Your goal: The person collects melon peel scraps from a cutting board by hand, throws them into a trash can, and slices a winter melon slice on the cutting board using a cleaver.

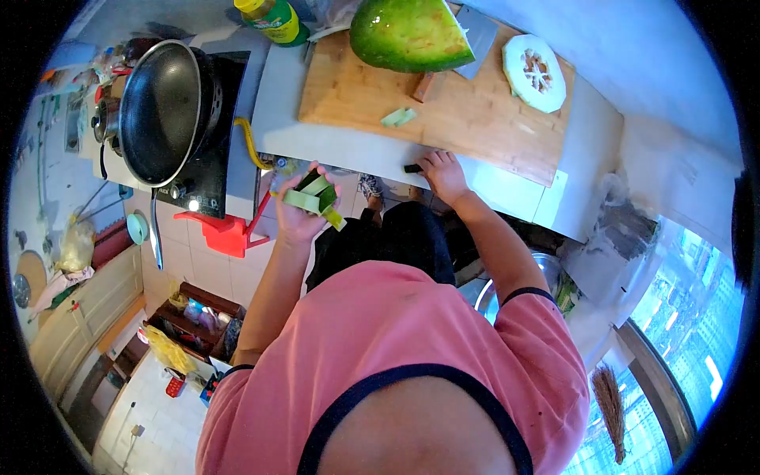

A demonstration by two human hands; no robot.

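My left hand is held in the air in front of the counter edge, palm up. Its fingers curl round several cut pieces of green melon rind, dark green outside and pale inside. At the counter's front edge, my right hand has its fingers closed on a small dark rind piece. Pale green scraps lie on the wooden cutting board. A large cut green melon rests at the board's back, and a round pale melon slice with a seedy centre lies to its right.
A knife lies on the board, partly behind the melon. A black frying pan stands on the cooktop at left. A green bottle with a yellow cap is behind. Below are a red stool and a metal basin.
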